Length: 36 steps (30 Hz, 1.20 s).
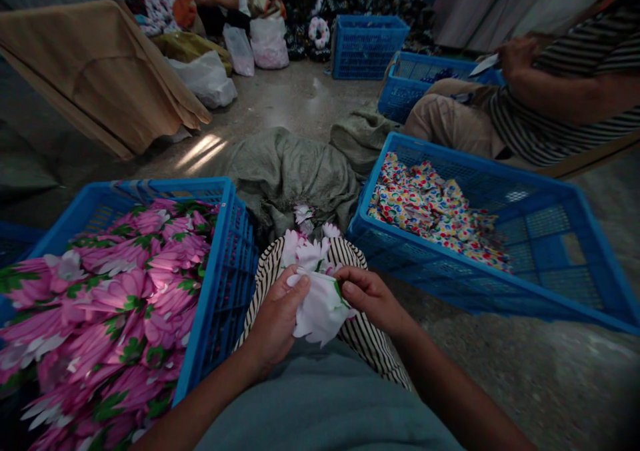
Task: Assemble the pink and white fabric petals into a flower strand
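Between my two hands, over my lap, is a white fabric flower piece (320, 308) with a green edge at its right. My left hand (280, 311) pinches its left side between thumb and fingers. At the right, my right hand (370, 298) has its thumb and fingertips closed on the green part. More pale pink and white fabric flowers (307, 251) lie on my striped trousers (263, 284) just beyond the hands. To my left stands a blue crate (227, 238) heaped with pink and white fabric flowers (125, 291) with green bases.
A second blue crate (560, 238) at right holds colourful patterned fabric pieces (435, 211). A grey-green sack (295, 164) lies ahead between the crates. Another person (540, 91) sits at right with a blue crate (405, 94) nearby. Brown-covered furniture (95, 71) stands at left; white bags (270, 41) lie farther back.
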Tool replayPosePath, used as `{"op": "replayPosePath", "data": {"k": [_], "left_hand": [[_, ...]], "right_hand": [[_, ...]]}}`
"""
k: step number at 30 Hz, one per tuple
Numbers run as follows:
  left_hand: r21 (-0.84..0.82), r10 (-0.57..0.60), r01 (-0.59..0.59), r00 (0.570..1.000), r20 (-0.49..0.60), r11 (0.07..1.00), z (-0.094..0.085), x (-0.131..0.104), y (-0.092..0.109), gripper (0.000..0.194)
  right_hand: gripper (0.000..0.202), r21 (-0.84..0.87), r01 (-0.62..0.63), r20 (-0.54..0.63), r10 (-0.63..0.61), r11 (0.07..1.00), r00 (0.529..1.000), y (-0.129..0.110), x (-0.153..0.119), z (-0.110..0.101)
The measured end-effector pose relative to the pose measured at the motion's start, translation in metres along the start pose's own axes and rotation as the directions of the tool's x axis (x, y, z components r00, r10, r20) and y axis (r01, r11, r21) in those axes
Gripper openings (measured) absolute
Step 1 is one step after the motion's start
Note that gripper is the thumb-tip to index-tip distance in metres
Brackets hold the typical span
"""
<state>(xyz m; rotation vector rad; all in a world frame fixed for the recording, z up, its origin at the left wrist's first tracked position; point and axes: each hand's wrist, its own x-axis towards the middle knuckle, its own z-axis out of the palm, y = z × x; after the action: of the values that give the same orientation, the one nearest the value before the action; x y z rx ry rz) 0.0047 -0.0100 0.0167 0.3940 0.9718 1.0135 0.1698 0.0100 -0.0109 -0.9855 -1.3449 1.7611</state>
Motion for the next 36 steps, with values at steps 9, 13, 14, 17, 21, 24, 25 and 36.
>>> {"op": "replayPosePath", "data": {"k": [9,13,14,17,21,24,25,36], "left_hand": [[0.006,-0.006,0.006,1.000,0.017,1.000,0.004,0.000,0.002,0.013],[0.003,-0.006,0.006,1.000,0.022,1.000,0.002,-0.001,0.000,0.014],[0.004,-0.006,0.006,1.000,0.024,1.000,0.001,-0.001,0.000,0.014],[0.015,-0.009,0.008,1.000,0.025,1.000,0.000,-0.001,-0.001,0.015],[0.060,0.028,-0.029,0.999,0.016,0.998,-0.002,-0.002,-0.001,0.016],[0.079,0.046,-0.047,0.999,0.011,0.996,-0.002,-0.002,-0.002,0.018],[0.077,0.042,-0.043,0.999,0.013,0.996,-0.002,-0.002,-0.002,0.018],[0.069,0.034,-0.034,0.999,0.012,0.997,-0.003,-0.002,-0.004,0.019]], "right_hand": [[0.022,-0.393,0.237,-0.022,-0.267,0.888,0.964,0.001,-0.001,0.000],[0.024,-0.482,0.261,-0.039,-0.318,0.837,0.947,0.000,0.000,0.001],[0.026,-0.488,0.250,-0.048,-0.312,0.836,0.949,-0.001,0.001,0.001],[0.026,-0.482,0.205,-0.111,-0.292,0.852,0.950,-0.002,0.000,0.002],[0.024,-0.397,0.153,-0.198,-0.248,0.905,0.948,0.004,-0.007,0.001],[0.026,-0.297,0.124,-0.155,-0.176,0.947,0.972,0.010,-0.012,0.001],[0.028,-0.263,0.109,-0.132,-0.147,0.959,0.980,0.011,-0.012,0.001],[0.023,-0.543,0.267,-0.053,-0.350,0.796,0.935,-0.003,-0.008,0.007]]}}
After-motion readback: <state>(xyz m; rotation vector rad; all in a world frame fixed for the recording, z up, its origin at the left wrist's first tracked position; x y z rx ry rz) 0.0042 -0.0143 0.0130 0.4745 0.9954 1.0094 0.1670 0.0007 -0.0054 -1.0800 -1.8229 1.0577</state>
